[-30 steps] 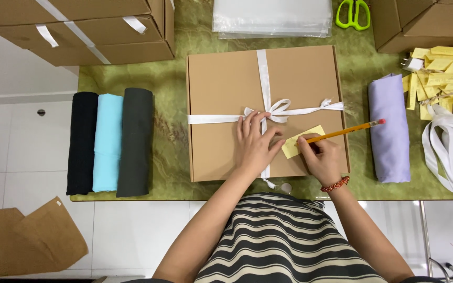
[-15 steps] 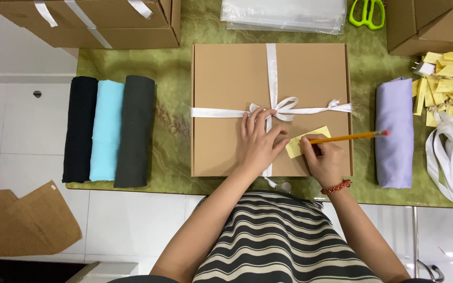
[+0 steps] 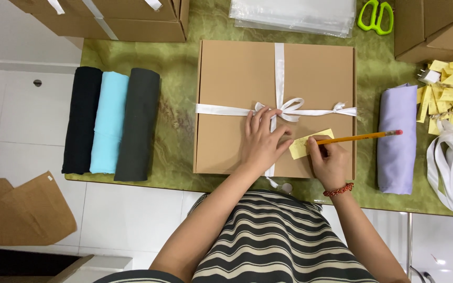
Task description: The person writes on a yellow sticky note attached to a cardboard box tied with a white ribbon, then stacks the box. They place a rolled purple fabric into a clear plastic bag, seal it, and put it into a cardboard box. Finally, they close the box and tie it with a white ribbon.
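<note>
yellow slip (image 3: 306, 144) on ribboned brown box (image 3: 237, 94)

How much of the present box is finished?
Done: the brown box is closed and tied with a white ribbon in a bow. In hand: the right hand holds a pencil on a yellow note that lies on the lid, while the left hand rests flat beside it. Left: the note is not yet fixed on.

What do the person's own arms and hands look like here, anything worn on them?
Both forearms are bare, with no sleeves or gloves in view. The right hand has a red beaded bracelet at the wrist. The left hand wears nothing visible. Below them, the person's top has black-and-cream stripes.
</note>
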